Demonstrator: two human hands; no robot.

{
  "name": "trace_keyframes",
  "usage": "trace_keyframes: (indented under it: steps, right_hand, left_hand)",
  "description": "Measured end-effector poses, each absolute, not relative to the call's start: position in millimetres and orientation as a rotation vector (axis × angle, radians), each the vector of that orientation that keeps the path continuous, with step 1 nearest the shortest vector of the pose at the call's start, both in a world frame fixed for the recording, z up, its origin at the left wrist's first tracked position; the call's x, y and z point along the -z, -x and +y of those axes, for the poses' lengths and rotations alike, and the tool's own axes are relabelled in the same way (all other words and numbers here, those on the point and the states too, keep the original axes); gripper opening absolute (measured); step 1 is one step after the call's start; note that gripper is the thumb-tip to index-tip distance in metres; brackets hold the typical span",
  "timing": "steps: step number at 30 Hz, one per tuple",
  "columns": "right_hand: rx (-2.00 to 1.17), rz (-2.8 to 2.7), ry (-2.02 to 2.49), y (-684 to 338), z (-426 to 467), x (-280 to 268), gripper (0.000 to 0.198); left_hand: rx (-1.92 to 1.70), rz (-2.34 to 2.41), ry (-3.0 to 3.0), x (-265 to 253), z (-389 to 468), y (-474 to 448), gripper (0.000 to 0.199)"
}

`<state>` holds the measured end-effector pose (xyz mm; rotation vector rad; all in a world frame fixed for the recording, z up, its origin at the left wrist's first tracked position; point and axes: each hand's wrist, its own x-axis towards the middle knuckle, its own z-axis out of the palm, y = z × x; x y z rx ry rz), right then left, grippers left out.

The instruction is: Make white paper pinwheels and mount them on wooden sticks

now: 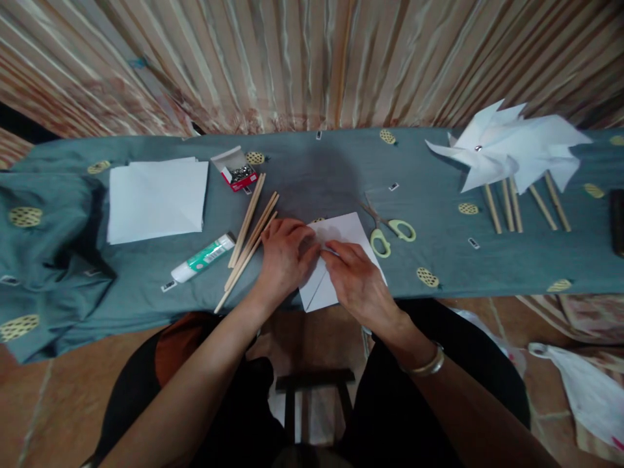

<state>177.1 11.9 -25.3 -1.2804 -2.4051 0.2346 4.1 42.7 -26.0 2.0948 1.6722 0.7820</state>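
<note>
In the head view, the fingertips of the left hand [287, 253] and right hand [355, 279] bend inward and nearly meet over the middle of a white, flat, four-sided paper sheet [344, 229]. The image is dim there, so whether either hand pinches the paper or only presses on it, I cannot tell. The sheet lies at the near edge of the grey-green pineapple-print tablecloth [429, 221]. If the hands pulled apart unevenly, the paper could crease or tear, perhaps along the dark diagonal line [316, 291] on its near part. An outward swing of the right hand might knock the pale-green-handled metal scissors [383, 222] close to the sheet's right edge; the left might roll the slim, pale wooden sticks [252, 240] just beside it. The sheet looks smooth and matte, its far and right edges straight, its centre covered by fingers.
</note>
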Motion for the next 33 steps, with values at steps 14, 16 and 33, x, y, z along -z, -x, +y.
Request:
trace_keyframes:
  steps: [14,16,33]
  right_hand:
    - [-0.254,-2.324,1.267,-174.1,12.3,28.8,0.032]
    - [-0.252,-2.321,1.258,-173.6,12.5,28.3,0.031]
    - [-0.256,-2.306,1.27,-173.2,13.4,29.4,0.03]
  left_hand:
    - [-0.692,1.766,-2.062,25.4,41.2,-10.1,0.017]
    - [-0.692,1.776,-2.06,25.4,40.6,-9.8,0.018]
    - [-0.788,1.747,-2.043,31.1,42.0,-4.5,0.019]
